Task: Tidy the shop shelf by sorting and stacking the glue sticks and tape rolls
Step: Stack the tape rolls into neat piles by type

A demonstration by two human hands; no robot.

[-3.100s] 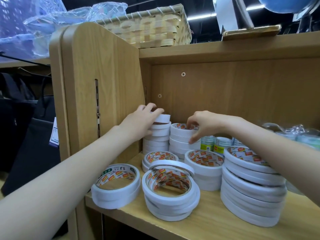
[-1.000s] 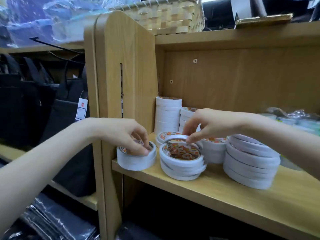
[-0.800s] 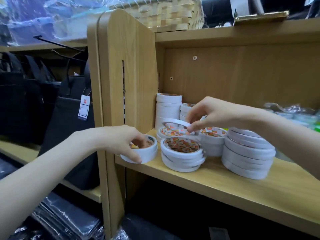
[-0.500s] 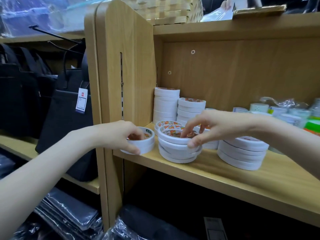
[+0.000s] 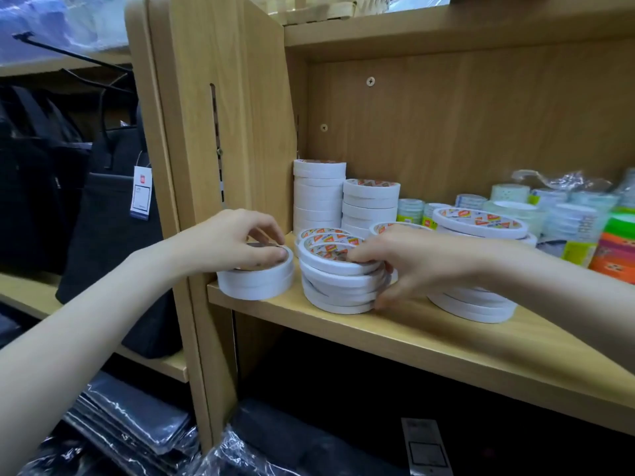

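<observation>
In the head view, the left hand (image 5: 237, 242) rests on a short stack (image 5: 256, 281) of wide tape rolls at the shelf's (image 5: 429, 334) front left corner, fingers curled over the top roll's rim and into its core, so it grips that roll. The right hand (image 5: 422, 262) wraps the mid stack (image 5: 338, 286) from its right side, fingers bent over the top rim and the thumb low against the bottom rolls; it holds the pile as if squaring it. That pile is uneven, its thin rolls slightly offset from each other.

Behind these stand two neat columns: a tall stack (image 5: 318, 194) touching the side panel (image 5: 223, 115), and a lower back stack (image 5: 370, 204) just beside it. Between them and the mid stack sits a low pile (image 5: 318, 232). To the right, partly hidden by the right forearm, is a stack of large rolls (image 5: 479, 225).

Further right lie clear tapes (image 5: 508, 194) and plastic-wrapped packs (image 5: 570, 218), loosely grouped, with bright coloured packs (image 5: 615, 249) at the edge; whether any are glue sticks I cannot tell.

Judging by this, the white rolls are mostly sorted by size and stacked. The mid stack needs straightening, and the right end looks untouched.
</observation>
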